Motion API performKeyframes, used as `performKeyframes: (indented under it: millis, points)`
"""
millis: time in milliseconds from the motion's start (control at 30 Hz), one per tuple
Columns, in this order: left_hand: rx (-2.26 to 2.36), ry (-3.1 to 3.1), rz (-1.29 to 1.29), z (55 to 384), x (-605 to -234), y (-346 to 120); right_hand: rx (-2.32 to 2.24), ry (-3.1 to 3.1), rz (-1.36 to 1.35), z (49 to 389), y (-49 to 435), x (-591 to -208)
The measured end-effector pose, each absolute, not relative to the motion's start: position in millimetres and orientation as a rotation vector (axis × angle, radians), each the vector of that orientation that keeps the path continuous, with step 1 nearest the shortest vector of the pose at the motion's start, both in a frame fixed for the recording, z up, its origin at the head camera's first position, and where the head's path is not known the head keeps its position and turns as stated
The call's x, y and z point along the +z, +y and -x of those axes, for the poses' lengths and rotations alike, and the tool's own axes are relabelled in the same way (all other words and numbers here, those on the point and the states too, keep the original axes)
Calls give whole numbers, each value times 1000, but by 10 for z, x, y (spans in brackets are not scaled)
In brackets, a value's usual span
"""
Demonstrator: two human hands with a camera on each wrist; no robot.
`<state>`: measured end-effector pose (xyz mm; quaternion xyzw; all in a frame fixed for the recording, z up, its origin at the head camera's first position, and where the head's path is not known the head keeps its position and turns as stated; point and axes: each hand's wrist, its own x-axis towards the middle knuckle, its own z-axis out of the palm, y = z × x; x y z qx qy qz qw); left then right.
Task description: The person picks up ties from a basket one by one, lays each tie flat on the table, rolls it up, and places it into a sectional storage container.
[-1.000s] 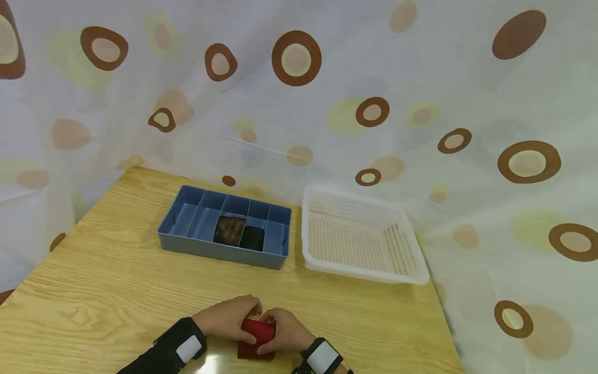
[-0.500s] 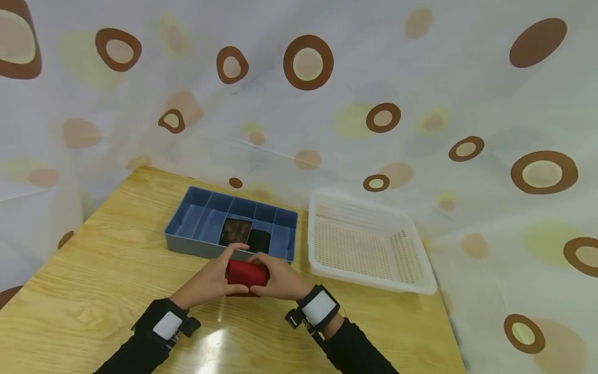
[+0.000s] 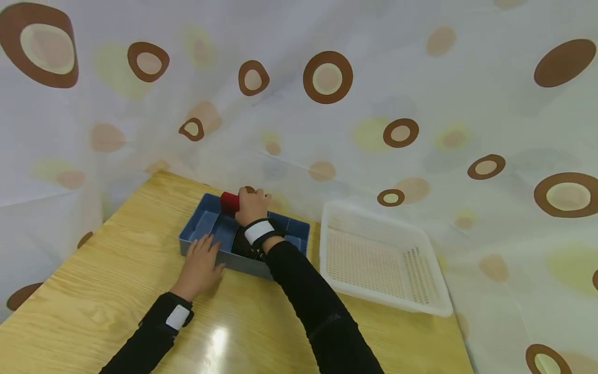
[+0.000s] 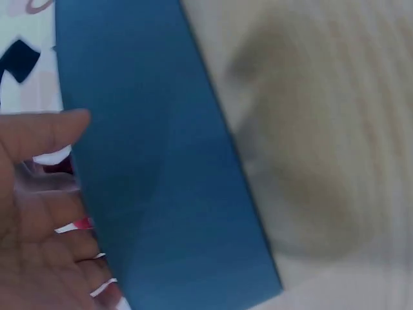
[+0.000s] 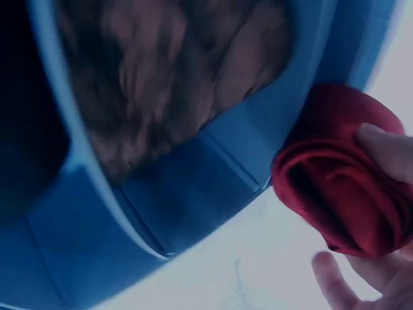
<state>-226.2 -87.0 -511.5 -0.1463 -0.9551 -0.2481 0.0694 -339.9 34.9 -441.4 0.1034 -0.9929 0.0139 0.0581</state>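
A rolled red cloth (image 3: 229, 202) is gripped by my right hand (image 3: 252, 205) over the back edge of the blue divided box (image 3: 245, 264). In the right wrist view, the cloth's (image 5: 342, 161) spiral end faces the camera, with fingers and thumb on either side of it. My left hand (image 3: 200, 265) is at the front wall of the box, fingers spread and holding nothing. A mottled brown folded cloth (image 5: 174, 71) fills one compartment, and a dark item (image 5: 26, 116) sits in the one beside it. My right forearm partly hides both in the head view.
Right of the box stands a white perforated plastic basket (image 3: 392, 304). Both rest on a wooden table (image 3: 117, 291) whose back edge meets a patterned white curtain (image 3: 280, 31).
Both hands first held the red cloth near the table front, then lifted it toward the box. The left hand has let go; the right carried the cloth to the back of the box.
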Motion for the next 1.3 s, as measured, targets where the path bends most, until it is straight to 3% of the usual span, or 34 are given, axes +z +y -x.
performKeyframes:
  millis: [100,333,600,800,1000,1300]
  points:
    - [-756,-2859,499,2235,-5165,-847,-182,-3056,-322,3471,221,-4486]
    - [-859,-2739,627,2226,-5178,-798,-29,-3419,-334,3696,232,-4596]
    - [-842,-2818,562,2255,-5164,-823,138,-3706,-651,3866,309,-4704]
    - [-918,-2822,421,2565,-5001,-850,430,-3677,-816,3738,439,-4660]
    - [-834,-2893,437,2895,-4911,-832,620,-3712,-835,3633,495,-4558]
    - [-488,-2940,664,3028,-4950,-711,345,-3741,-706,3694,523,-4808]
